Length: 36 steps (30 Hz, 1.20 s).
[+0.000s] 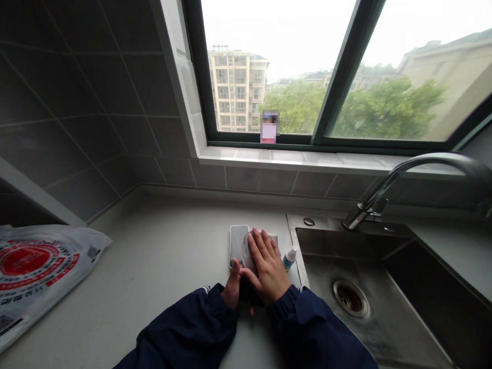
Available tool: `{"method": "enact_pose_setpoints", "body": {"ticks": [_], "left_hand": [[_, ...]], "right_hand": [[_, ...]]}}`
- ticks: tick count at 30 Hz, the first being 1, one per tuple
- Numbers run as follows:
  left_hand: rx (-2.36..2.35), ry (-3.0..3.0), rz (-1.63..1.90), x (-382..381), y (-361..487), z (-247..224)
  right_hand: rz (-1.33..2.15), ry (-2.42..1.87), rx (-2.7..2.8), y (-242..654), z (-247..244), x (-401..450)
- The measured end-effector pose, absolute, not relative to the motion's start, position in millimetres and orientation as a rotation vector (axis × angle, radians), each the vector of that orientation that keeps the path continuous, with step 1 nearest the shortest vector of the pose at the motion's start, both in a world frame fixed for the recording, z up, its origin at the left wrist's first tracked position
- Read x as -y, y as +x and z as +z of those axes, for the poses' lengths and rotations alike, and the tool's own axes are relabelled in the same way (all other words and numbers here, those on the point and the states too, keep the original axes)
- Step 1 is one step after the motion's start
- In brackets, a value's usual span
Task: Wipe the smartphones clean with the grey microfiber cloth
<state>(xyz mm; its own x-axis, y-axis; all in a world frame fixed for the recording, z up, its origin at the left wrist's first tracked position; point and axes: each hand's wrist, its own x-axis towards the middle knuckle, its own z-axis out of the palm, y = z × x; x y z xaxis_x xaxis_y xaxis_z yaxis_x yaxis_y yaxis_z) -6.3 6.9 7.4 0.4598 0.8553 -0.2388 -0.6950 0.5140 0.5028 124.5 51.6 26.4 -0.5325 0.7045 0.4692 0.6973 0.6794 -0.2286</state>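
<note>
My left hand is beside a dark flat object, its thumb up along the near left edge and a fingertip showing below it. What the dark object is cannot be made out, as most of it is covered. My right hand lies flat with fingers stretched out on a light grey cloth over that object. A flat phone-like object with a pale rim rests on the counter, partly behind the cloth. Just right of my right hand stands a small white-capped bottle.
The pale countertop stretches to the left, where a printed plastic bag lies. At the right is a steel sink with a curved faucet. A window is behind.
</note>
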Motion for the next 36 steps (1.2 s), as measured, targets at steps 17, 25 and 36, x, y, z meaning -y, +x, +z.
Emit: {"method": "enact_pose_setpoints", "body": {"ticks": [17,25,36], "left_hand": [[-0.296,0.35,1.369,-18.2,4.8,-13.2],[-0.344,0.256,1.188,-13.0,0.9,10.4],[-0.428,0.228,1.302,-11.0,-2.3,17.4]], "right_hand": [[0.069,-1.006,2.464,126.3,18.8,-30.1],[0.109,-0.857,2.613,135.9,16.5,-1.8],[0.171,-0.745,2.682,135.4,25.4,3.4]]}}
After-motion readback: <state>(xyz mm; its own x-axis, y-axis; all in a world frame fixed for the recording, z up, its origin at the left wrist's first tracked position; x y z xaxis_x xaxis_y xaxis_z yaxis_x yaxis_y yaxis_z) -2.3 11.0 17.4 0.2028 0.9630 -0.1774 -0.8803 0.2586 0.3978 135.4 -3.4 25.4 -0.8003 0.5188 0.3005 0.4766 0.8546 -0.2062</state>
